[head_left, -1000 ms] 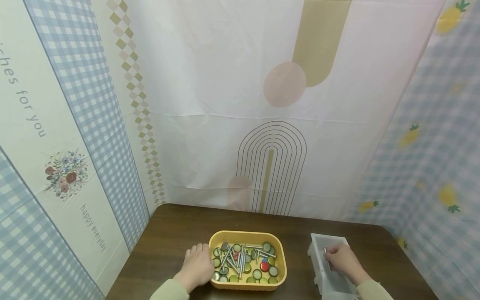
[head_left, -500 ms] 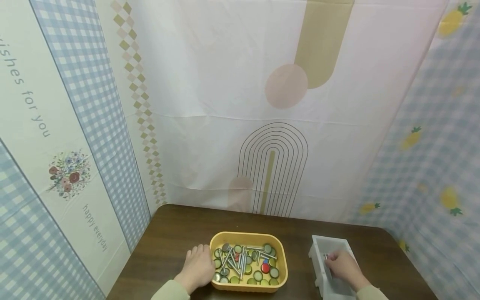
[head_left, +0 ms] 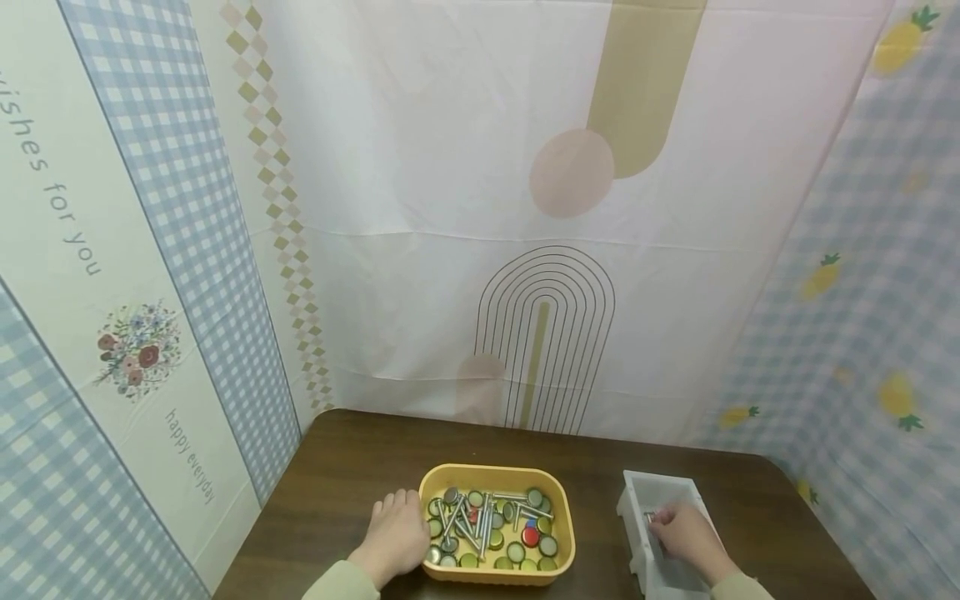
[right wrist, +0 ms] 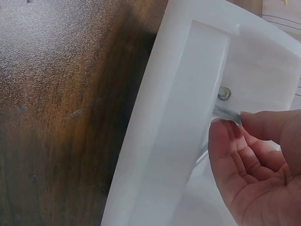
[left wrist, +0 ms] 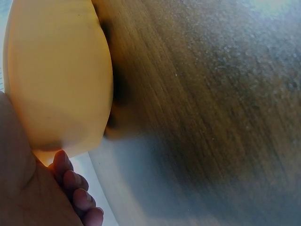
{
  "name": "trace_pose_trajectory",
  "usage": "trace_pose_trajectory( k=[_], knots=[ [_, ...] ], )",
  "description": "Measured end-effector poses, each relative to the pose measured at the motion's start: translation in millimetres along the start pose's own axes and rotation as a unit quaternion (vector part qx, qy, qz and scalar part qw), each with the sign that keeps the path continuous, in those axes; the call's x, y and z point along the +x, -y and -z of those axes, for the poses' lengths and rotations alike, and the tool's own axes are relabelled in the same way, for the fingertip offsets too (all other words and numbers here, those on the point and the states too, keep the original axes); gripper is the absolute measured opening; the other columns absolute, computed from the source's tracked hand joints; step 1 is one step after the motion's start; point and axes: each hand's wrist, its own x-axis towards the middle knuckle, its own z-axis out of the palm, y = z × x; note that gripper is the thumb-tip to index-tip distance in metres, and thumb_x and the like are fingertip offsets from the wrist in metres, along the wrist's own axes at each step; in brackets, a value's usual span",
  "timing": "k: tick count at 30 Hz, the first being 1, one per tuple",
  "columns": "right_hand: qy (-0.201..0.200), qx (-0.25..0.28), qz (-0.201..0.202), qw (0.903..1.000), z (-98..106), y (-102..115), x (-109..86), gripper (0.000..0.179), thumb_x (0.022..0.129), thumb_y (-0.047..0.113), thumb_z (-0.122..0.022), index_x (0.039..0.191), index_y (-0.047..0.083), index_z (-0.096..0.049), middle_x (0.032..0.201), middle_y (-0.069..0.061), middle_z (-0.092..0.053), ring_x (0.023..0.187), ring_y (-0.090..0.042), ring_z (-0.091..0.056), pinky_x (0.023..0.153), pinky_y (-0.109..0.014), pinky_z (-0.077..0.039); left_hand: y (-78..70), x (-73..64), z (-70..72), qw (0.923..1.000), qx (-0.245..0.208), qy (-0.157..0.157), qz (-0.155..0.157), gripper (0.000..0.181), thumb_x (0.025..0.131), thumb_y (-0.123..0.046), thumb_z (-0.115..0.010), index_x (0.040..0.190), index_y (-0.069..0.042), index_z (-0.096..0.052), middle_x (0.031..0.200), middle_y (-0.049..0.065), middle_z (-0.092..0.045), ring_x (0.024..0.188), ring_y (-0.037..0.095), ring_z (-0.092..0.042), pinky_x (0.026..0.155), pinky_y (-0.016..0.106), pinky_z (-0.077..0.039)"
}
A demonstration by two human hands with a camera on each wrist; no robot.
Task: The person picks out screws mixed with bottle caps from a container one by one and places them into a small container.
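Note:
My left hand [head_left: 397,533] rests against the left side of a yellow plastic basket [head_left: 561,483]; in the left wrist view its fingers [left wrist: 73,180] lie loosely bent by the basket's wall [left wrist: 61,80]. Bottle caps [head_left: 530,537] and long metal bolts [head_left: 487,525] lie mixed inside. Over at the right, my right hand [head_left: 686,537] reaches into a white plastic bin [head_left: 636,533]. Thumb and forefinger pinch a metal bolt [right wrist: 229,114] low inside it, close to the side wall. Just beyond the fingertips shows a round bolt head [right wrist: 225,94]; a metal shank [right wrist: 202,156] lies below.
Basket and bin stand apart on a dark wooden table [head_left: 360,450], with bare wood between them. A white patterned cloth [head_left: 420,317] hangs behind the table, and checked cloths hang at both sides.
My right hand has lowered slightly into the white bin with the bolt, which showed higher above the fingers before. The left hand has stayed at the basket.

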Motion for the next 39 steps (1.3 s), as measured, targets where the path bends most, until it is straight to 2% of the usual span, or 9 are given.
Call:
trace_pose_trajectory(
  k=[4, 7, 14, 19, 23, 27, 34, 39],
  knots=[
    [0.000, -0.007, -0.003, 1.0000, 2, 2, 0.0, 0.028, 0.077, 0.009, -0.061, 0.054, 0.012, -0.046, 0.045, 0.003, -0.044, 0.045, -0.014, -0.041, 0.047, -0.029, -0.033, 0.9, 1.3, -1.5, 1.0000, -0.002, 0.001, 0.001, 0.021, 0.086, -0.016, -0.054, 0.099, 0.001, -0.054, 0.086, 0.009, -0.046, 0.084, 0.027, -0.044, 0.078, 0.049, -0.034],
    [0.012, -0.004, -0.017, 0.9998, 6, 4, 0.1, 0.025, 0.081, 0.011, -0.061, 0.057, 0.009, -0.052, 0.047, 0.002, -0.046, 0.047, -0.015, -0.044, 0.049, -0.030, -0.034, 1.6, 1.8, -2.3, 1.0000, -0.003, 0.001, 0.000, 0.021, 0.087, -0.016, -0.054, 0.099, 0.001, -0.054, 0.086, 0.008, -0.046, 0.084, 0.027, -0.044, 0.078, 0.049, -0.034],
    [0.025, 0.012, -0.040, 0.9988, 22, 15, 2.5, 0.019, 0.088, 0.018, -0.061, 0.082, 0.001, -0.068, 0.062, -0.001, -0.057, 0.060, -0.017, -0.054, 0.055, -0.033, -0.043, 1.9, 1.3, -3.2, 1.0000, -0.002, 0.001, -0.001, 0.020, 0.087, -0.017, -0.054, 0.098, 0.000, -0.054, 0.087, 0.008, -0.046, 0.083, 0.027, -0.043, 0.078, 0.049, -0.033],
    [0.014, 0.033, -0.044, 0.9984, 34, 32, 4.6, 0.026, 0.089, 0.021, -0.060, 0.094, -0.004, -0.068, 0.073, -0.005, -0.064, 0.065, -0.016, -0.059, 0.058, -0.035, -0.047, 1.1, 0.4, -2.9, 1.0000, 0.002, -0.005, -0.001, 0.019, 0.086, -0.016, -0.054, 0.096, 0.000, -0.053, 0.085, 0.009, -0.046, 0.083, 0.027, -0.044, 0.077, 0.048, -0.034],
    [0.012, 0.059, -0.037, 0.9975, 36, 53, 3.4, 0.037, 0.092, 0.028, -0.061, 0.103, -0.007, -0.065, 0.087, -0.010, -0.068, 0.071, -0.019, -0.065, 0.062, -0.037, -0.051, 1.2, 1.1, -2.7, 1.0000, 0.001, -0.006, -0.002, 0.019, 0.086, -0.016, -0.055, 0.096, 0.000, -0.053, 0.086, 0.009, -0.046, 0.083, 0.027, -0.044, 0.078, 0.049, -0.034],
    [0.012, 0.097, -0.016, 0.9951, 27, 78, 1.7, 0.043, 0.092, 0.034, -0.063, 0.108, -0.006, -0.064, 0.093, -0.012, -0.068, 0.076, -0.023, -0.067, 0.065, -0.039, -0.054, 1.9, 1.5, -2.3, 1.0000, 0.002, -0.009, -0.001, 0.019, 0.086, -0.015, -0.055, 0.097, 0.000, -0.053, 0.086, 0.009, -0.046, 0.083, 0.027, -0.044, 0.078, 0.049, -0.034],
    [0.011, 0.110, 0.008, 0.9938, -4, 123, 2.1, 0.032, 0.091, 0.033, -0.065, 0.095, 0.001, -0.068, 0.073, -0.006, -0.065, 0.066, -0.020, -0.062, 0.058, -0.035, -0.049, 2.8, 1.1, -3.5, 0.9998, 0.007, -0.017, -0.005, 0.019, 0.085, -0.015, -0.055, 0.096, 0.000, -0.053, 0.085, 0.008, -0.046, 0.082, 0.027, -0.044, 0.077, 0.048, -0.034],
    [0.020, 0.125, 0.028, 0.9915, -32, 147, 2.7, 0.024, 0.088, 0.027, -0.069, 0.087, 0.004, -0.069, 0.070, -0.005, -0.064, 0.063, -0.017, -0.060, 0.057, -0.032, -0.048, 2.1, 1.7, -3.4, 0.9999, 0.001, -0.010, -0.002, 0.019, 0.085, -0.015, -0.054, 0.096, 0.000, -0.053, 0.086, 0.009, -0.046, 0.083, 0.028, -0.044, 0.077, 0.049, -0.034]
  ],
)
